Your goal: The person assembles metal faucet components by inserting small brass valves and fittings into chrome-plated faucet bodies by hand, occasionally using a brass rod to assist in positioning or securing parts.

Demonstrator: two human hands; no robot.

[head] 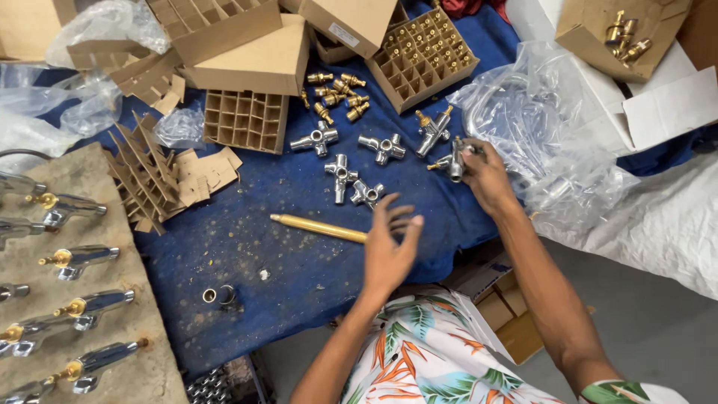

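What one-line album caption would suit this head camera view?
Right hand grips a chrome valve body; left hand hovers above a brass rod on blue cloth.

The worktop (247, 247) is covered in dark blue cloth, speckled pale. Chrome silver is seen on the valve bodies (342, 176), brass gold on the cartridges (338, 91) and the rod (318, 227). The boxes (258, 63) are plain brown card. The shirt (430, 352) is printed white with green and orange leaves.
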